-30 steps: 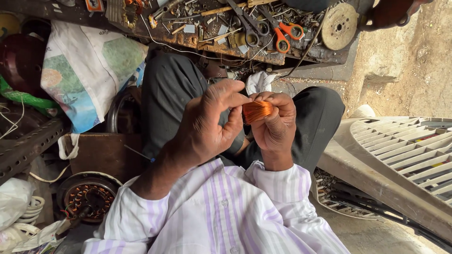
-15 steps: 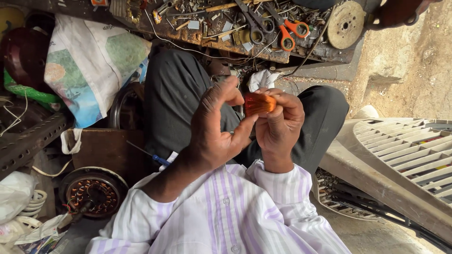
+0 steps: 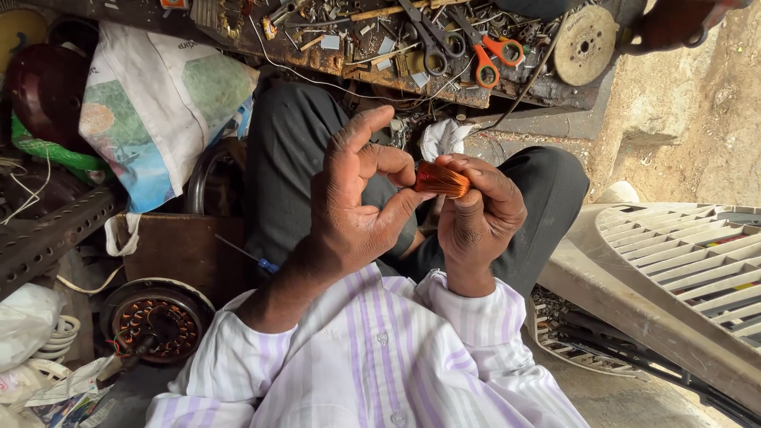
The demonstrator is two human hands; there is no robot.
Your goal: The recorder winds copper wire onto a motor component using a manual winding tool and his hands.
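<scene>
A small coil of copper wire (image 3: 441,180) is held above my lap. My right hand (image 3: 478,215) wraps its fingers over the coil's right side and grips it. My left hand (image 3: 353,208) pinches the coil's left end between the thumb and a curled finger, with the index finger raised and apart. Both forearms come out of striped white and purple sleeves (image 3: 372,357). My legs in dark trousers (image 3: 292,150) lie beneath the hands.
A cluttered wooden board (image 3: 412,75) at the top holds orange-handled scissors (image 3: 490,54), dark scissors, small metal parts and a round disc (image 3: 585,44). A printed plastic bag (image 3: 151,111) lies on the left, a wound motor stator (image 3: 158,321) at lower left, a grey slatted grille (image 3: 690,261) on the right.
My left hand has opened up from covering the coil: its index finger lifted and the copper coil now shows between the two hands. The right hand keeps its grip.
</scene>
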